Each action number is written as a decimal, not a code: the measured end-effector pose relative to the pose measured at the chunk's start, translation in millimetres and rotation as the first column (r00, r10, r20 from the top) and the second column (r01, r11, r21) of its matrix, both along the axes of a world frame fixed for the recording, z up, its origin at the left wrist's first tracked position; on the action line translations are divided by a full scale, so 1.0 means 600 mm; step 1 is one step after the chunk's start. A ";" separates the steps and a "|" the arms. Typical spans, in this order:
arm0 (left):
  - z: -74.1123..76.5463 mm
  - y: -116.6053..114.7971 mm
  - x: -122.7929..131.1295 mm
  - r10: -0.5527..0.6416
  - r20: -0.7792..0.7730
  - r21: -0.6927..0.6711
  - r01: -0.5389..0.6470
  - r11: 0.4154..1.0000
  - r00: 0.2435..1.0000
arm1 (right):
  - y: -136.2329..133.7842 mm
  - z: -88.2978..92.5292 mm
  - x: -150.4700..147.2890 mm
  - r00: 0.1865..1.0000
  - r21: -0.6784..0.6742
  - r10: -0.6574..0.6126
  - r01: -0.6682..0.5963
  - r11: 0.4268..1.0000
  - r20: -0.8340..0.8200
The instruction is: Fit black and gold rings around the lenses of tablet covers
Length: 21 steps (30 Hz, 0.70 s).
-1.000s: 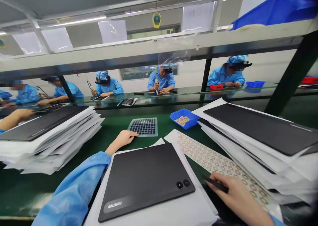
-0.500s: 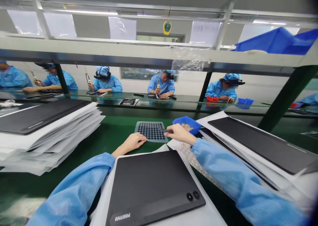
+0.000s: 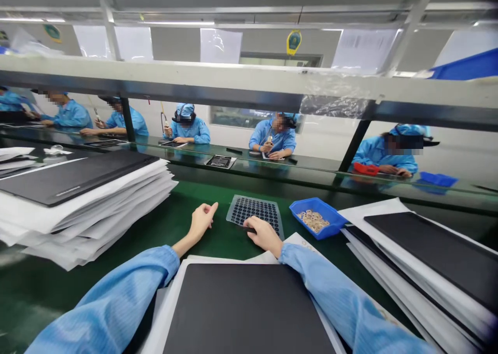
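My left hand [image 3: 201, 222] is raised above the green table, left of a translucent sheet [image 3: 232, 214] with rows of black round stickers. Its fingers are partly curled, one fingertip stands out, and I see nothing in them. My right hand [image 3: 265, 234] is closed around dark tweezers [image 3: 247, 229] at the sheet's near edge. The tweezers' tip points left, toward my left hand; whether it carries anything is too small to tell. Nearest me, a black tablet [image 3: 249, 307] lies flat on white sheets, between my forearms.
On the left rises a stack of white sheets [image 3: 128, 208] topped by a black tablet [image 3: 85, 175]. A blue tray [image 3: 301, 206] of small ring-shaped pieces stands right of the sticker sheet. Another tablet stack [image 3: 431, 240] lies at right. Co-workers sit beyond the shelf.
My left hand has lifted off the sticker sheet and moved left. My right hand has drawn back toward me with the tweezers, now pointing left. The view has swung, hiding the tablet's lower part.
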<state>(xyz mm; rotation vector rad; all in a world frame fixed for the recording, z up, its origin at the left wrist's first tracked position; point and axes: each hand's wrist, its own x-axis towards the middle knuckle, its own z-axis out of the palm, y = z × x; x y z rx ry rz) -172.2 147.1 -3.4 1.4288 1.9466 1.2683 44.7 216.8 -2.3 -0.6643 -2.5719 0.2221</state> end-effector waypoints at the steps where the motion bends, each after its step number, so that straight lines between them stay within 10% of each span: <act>1: 0.002 0.002 -0.004 -0.026 0.041 -0.071 0.028 0.997 0.999 | -0.001 -0.002 0.002 1.000 -0.002 -0.009 0.009 1.000 -0.004; 8: 0.008 0.012 0.017 -0.327 0.234 -0.249 0.382 0.890 0.915 | 0.003 -0.003 0.007 0.999 -0.067 0.005 -0.008 0.998 -0.040; 21: -0.025 0.034 0.057 -0.495 0.188 -0.130 0.521 0.844 0.849 | 0.034 0.000 -0.027 0.951 -0.489 0.095 -0.236 0.840 -0.296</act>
